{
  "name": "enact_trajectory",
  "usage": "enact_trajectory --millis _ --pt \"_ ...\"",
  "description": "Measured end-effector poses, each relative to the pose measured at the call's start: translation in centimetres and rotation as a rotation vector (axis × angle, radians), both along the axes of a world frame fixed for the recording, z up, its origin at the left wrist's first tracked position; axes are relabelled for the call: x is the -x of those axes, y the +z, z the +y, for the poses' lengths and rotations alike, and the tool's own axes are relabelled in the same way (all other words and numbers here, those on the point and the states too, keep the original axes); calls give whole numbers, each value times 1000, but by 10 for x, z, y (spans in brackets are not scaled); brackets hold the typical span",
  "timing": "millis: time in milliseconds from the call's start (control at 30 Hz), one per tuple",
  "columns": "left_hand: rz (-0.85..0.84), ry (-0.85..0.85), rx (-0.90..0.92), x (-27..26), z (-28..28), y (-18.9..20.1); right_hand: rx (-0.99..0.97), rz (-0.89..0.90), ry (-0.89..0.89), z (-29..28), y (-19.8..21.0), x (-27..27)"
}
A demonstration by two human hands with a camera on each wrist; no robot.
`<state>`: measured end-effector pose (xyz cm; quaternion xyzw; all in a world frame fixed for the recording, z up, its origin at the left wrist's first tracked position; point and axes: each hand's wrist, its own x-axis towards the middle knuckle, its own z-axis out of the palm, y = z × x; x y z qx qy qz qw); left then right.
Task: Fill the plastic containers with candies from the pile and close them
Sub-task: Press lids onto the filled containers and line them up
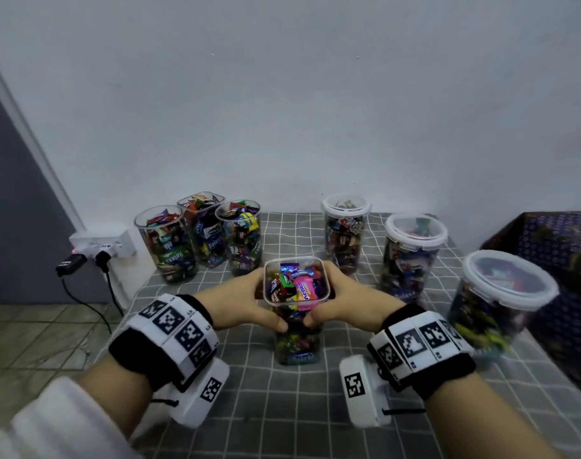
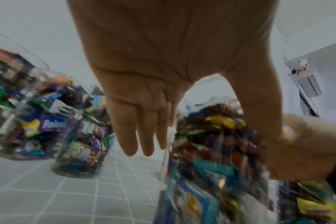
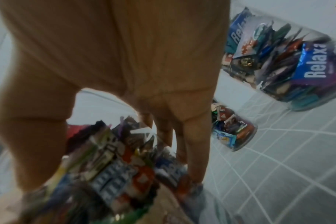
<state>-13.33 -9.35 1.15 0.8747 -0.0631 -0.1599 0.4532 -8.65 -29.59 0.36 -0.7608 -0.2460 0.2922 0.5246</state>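
A clear, square-mouthed plastic container (image 1: 297,346) stands on the grey checked cloth at the centre, filled to the rim with wrapped candies (image 1: 299,286) and without a lid. My left hand (image 1: 256,301) grips its left side and my right hand (image 1: 343,298) its right side, thumbs meeting on the near wall. In the left wrist view my left hand (image 2: 163,78) wraps the container (image 2: 211,151), fingers behind, thumb in front. The right wrist view shows my right hand (image 3: 144,72) round the same container (image 3: 115,166).
Three open candy-filled containers (image 1: 203,233) stand at the back left. Three lidded, filled containers (image 1: 413,253) line the right side. A power strip (image 1: 100,243) with plugs sits off the table's left edge, and a dark patterned box (image 1: 547,240) stands at the far right.
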Motion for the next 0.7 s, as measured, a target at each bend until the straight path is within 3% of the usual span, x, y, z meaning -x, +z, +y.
enact_trajectory --millis 167,367,500,700 --pt "20 125 -417 26 40 25 -58 9 -50 -3 -3 14" --pt "274 103 -922 48 63 10 15 6 -27 -2 3 19" --pt "389 40 -1078 62 70 -4 6 15 -32 -2 3 24" --pt "369 -13 -1191 73 65 -19 34 -22 -49 -2 2 26"
